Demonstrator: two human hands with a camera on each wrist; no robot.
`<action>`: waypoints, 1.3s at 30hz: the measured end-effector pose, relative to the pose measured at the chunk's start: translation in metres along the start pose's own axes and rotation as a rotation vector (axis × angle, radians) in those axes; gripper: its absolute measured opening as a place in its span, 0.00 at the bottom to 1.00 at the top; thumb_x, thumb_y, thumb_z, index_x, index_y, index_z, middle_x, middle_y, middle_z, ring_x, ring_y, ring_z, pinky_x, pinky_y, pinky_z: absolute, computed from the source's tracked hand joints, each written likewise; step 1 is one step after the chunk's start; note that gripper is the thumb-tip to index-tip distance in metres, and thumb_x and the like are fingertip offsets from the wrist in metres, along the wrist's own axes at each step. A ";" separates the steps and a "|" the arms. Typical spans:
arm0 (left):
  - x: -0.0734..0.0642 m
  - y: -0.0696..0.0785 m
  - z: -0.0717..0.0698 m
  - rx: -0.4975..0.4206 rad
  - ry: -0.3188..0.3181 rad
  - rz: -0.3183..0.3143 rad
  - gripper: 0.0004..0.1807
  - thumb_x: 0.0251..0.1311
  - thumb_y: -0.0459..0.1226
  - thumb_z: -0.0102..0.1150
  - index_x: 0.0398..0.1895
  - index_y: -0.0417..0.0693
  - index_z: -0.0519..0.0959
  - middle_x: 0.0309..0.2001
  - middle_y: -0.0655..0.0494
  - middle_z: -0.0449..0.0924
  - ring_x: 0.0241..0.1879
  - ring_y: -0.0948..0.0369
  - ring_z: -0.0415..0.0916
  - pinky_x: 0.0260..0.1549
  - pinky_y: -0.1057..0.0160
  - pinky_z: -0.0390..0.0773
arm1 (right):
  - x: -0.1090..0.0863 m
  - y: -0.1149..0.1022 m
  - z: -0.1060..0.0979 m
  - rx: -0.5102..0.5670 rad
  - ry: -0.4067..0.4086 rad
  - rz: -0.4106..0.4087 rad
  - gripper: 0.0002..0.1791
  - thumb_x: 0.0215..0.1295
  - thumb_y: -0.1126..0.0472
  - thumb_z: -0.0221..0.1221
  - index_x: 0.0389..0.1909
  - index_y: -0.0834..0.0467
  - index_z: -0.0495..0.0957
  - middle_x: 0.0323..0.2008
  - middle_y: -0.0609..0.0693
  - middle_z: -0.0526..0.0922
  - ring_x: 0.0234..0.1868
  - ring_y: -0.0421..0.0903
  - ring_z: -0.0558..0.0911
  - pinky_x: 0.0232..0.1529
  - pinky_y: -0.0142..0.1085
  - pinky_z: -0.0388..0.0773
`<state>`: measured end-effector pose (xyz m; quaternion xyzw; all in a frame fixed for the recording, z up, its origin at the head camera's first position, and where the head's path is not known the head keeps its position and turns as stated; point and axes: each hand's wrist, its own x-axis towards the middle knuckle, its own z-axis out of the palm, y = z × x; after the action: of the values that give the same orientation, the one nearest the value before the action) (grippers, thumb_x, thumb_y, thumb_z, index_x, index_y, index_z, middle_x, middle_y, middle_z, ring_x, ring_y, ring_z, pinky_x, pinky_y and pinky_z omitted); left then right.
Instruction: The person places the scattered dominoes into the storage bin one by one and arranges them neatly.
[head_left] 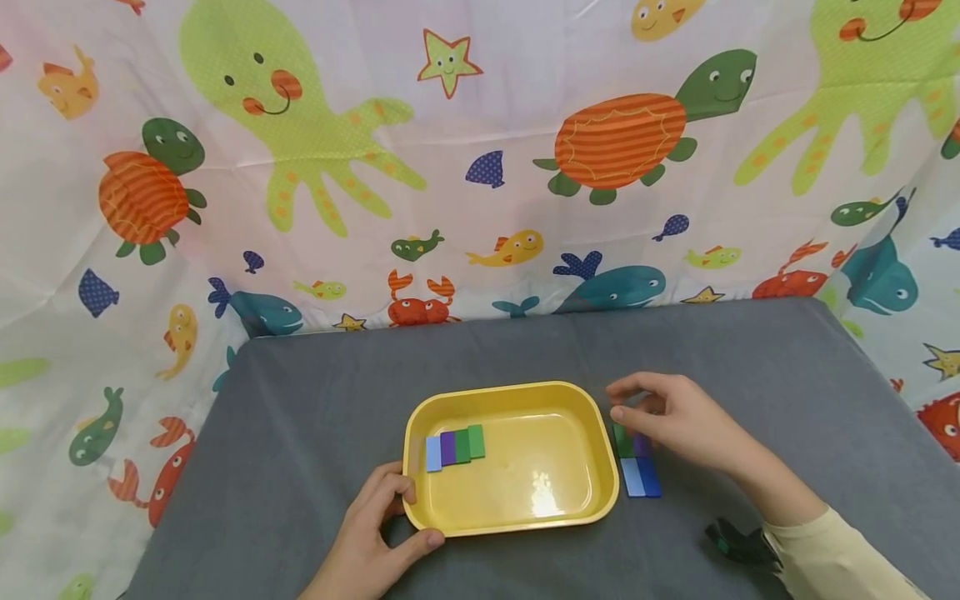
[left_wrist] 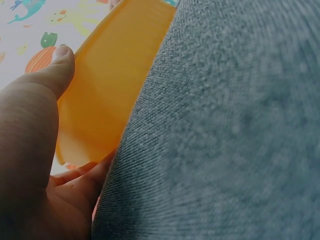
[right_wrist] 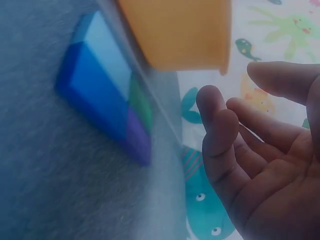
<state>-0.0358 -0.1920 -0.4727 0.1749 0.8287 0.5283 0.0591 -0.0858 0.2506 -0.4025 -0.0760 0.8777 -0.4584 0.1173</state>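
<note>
A yellow plastic tray (head_left: pixel 525 479) stands on the grey surface in the head view. My left hand (head_left: pixel 378 517) holds its near left corner, thumb at the front rim and fingers at the left side. Inside, towards the left, lies a staggered row of flat tiles: light blue (head_left: pixel 433 455), purple (head_left: pixel 448 448) and two green (head_left: pixel 462 447). Right of the tray sits a block of tiles, light blue (head_left: pixel 632 477), dark blue (right_wrist: pixel 97 92), green (right_wrist: pixel 140 102) and purple (right_wrist: pixel 137 136). Above it hovers my right hand (head_left: pixel 682 417), fingers loosely bent, nothing between thumb and fingertips.
Grey cloth (head_left: pixel 322 400) covers the table. A white sheet (head_left: pixel 510 225) printed with sea animals rises behind it and along both sides. A black object (head_left: pixel 738 543) shows beside the right sleeve (head_left: pixel 832 554).
</note>
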 end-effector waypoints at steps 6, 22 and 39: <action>0.003 0.004 -0.001 0.004 -0.010 -0.025 0.24 0.62 0.40 0.83 0.49 0.51 0.73 0.64 0.52 0.73 0.59 0.55 0.78 0.53 0.63 0.86 | -0.008 0.013 -0.001 0.001 -0.027 0.014 0.20 0.75 0.53 0.71 0.61 0.60 0.85 0.48 0.49 0.89 0.34 0.53 0.85 0.29 0.37 0.84; 0.002 0.007 0.000 0.029 0.000 -0.123 0.24 0.60 0.44 0.84 0.47 0.56 0.74 0.63 0.57 0.73 0.59 0.56 0.76 0.54 0.64 0.85 | -0.026 0.036 0.006 0.020 -0.107 0.027 0.13 0.67 0.62 0.76 0.50 0.57 0.88 0.45 0.49 0.89 0.33 0.46 0.84 0.33 0.34 0.83; 0.002 0.013 0.001 0.031 0.003 -0.220 0.24 0.58 0.45 0.85 0.46 0.57 0.75 0.62 0.59 0.74 0.59 0.54 0.75 0.54 0.66 0.84 | -0.039 0.044 0.008 0.032 -0.107 0.003 0.12 0.64 0.64 0.77 0.46 0.54 0.88 0.40 0.48 0.87 0.32 0.42 0.82 0.31 0.34 0.80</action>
<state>-0.0346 -0.1857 -0.4610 0.0829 0.8511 0.5061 0.1128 -0.0469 0.2785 -0.4375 -0.0973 0.8628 -0.4676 0.1656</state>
